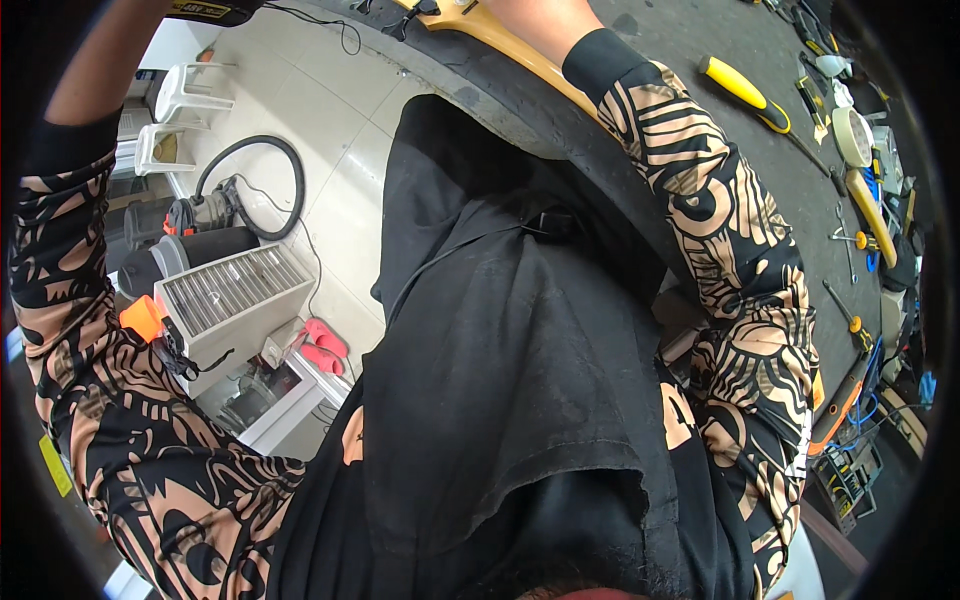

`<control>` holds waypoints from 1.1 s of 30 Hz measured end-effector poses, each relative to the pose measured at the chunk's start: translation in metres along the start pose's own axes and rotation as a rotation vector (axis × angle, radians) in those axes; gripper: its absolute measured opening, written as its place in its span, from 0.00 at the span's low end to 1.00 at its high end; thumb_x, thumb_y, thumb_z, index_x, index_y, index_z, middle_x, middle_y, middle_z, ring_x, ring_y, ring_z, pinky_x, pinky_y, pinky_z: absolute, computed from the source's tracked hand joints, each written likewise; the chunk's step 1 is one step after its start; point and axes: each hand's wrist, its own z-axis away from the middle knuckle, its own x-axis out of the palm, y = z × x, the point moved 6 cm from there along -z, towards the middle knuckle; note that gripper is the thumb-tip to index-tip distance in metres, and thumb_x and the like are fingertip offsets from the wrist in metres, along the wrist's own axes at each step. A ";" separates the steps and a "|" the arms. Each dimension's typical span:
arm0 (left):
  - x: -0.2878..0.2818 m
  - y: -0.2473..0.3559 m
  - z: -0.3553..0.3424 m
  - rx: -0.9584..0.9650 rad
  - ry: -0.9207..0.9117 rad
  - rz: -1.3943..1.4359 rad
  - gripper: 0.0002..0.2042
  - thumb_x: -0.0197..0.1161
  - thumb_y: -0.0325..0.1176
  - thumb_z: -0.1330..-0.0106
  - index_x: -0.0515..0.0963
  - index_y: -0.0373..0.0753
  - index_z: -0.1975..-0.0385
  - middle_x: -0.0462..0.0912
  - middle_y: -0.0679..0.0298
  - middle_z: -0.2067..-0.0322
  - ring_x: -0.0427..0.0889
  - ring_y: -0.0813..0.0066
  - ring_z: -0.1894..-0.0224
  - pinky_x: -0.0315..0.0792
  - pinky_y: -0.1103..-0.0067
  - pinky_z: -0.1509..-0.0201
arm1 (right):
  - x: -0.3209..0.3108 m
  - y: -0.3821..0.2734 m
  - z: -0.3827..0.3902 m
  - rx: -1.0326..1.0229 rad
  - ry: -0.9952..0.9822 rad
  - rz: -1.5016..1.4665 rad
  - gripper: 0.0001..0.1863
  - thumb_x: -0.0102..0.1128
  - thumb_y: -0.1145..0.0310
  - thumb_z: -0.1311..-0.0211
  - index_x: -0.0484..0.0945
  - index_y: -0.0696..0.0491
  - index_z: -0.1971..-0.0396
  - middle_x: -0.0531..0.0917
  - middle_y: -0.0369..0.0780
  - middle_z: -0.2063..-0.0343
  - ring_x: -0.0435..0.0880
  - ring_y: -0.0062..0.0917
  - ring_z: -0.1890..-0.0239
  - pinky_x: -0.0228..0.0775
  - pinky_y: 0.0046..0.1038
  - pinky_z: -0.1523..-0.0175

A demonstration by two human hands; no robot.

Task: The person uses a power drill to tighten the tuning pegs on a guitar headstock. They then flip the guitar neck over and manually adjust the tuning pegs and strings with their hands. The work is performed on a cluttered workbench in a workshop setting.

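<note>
My left forearm (105,65) rises along the left edge, and its hand lies beyond the top of the picture. Close by that arm, the black and yellow battery end of a cordless power tool (205,11) shows; whether I hold it is hidden. Only the wrist and heel of my right hand (545,22) are in view, over a pale, curved wooden piece (490,32) at the bench's near edge. Its fingers are cut off by the frame. A small black part with a thin cable (425,9) lies against the wood.
On the dark workbench (660,30), right of my arm, lie a yellow-handled screwdriver (740,90), a tape roll (852,137) and several small tools. A black apron (510,370) covers my lap. Left on the tiled floor stand a vacuum cleaner (200,215), a slatted white unit (235,300) and white stools (185,95).
</note>
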 end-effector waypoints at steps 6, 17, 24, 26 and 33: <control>-0.007 -0.004 0.003 -0.014 0.007 0.033 0.20 0.81 0.31 0.43 0.89 0.31 0.52 0.90 0.61 0.68 0.82 0.77 0.74 0.78 0.78 0.70 | 0.001 0.002 -0.001 -0.005 0.006 0.113 0.13 0.70 0.70 0.33 0.86 0.63 0.55 0.90 0.57 0.58 0.89 0.53 0.51 0.80 0.44 0.44; 0.006 -0.003 0.032 -0.080 0.084 -0.174 0.20 0.79 0.30 0.45 0.89 0.31 0.51 0.91 0.59 0.65 0.86 0.74 0.70 0.82 0.76 0.65 | 0.009 -0.008 0.007 -0.218 -0.097 -0.077 0.12 0.62 0.72 0.35 0.86 0.64 0.59 0.88 0.58 0.62 0.90 0.51 0.56 0.81 0.42 0.49; 0.012 -0.005 0.030 -0.029 0.121 -0.170 0.21 0.79 0.28 0.46 0.89 0.32 0.51 0.92 0.58 0.63 0.88 0.72 0.67 0.83 0.76 0.62 | 0.011 -0.007 0.005 -0.212 -0.097 -0.049 0.12 0.62 0.72 0.36 0.87 0.64 0.59 0.88 0.59 0.62 0.89 0.54 0.55 0.81 0.44 0.47; 0.013 -0.004 0.030 -0.025 0.132 -0.181 0.21 0.79 0.28 0.46 0.89 0.32 0.50 0.92 0.58 0.63 0.88 0.72 0.66 0.84 0.76 0.61 | 0.012 -0.006 0.004 -0.229 -0.091 -0.048 0.12 0.62 0.72 0.36 0.87 0.64 0.59 0.88 0.59 0.62 0.89 0.54 0.55 0.80 0.44 0.47; 0.011 -0.007 0.025 -0.094 0.099 -0.167 0.21 0.79 0.28 0.45 0.89 0.33 0.49 0.92 0.56 0.60 0.89 0.69 0.63 0.84 0.73 0.56 | 0.013 -0.004 0.003 -0.213 -0.087 -0.034 0.12 0.63 0.71 0.36 0.87 0.64 0.59 0.88 0.59 0.62 0.89 0.55 0.54 0.80 0.45 0.46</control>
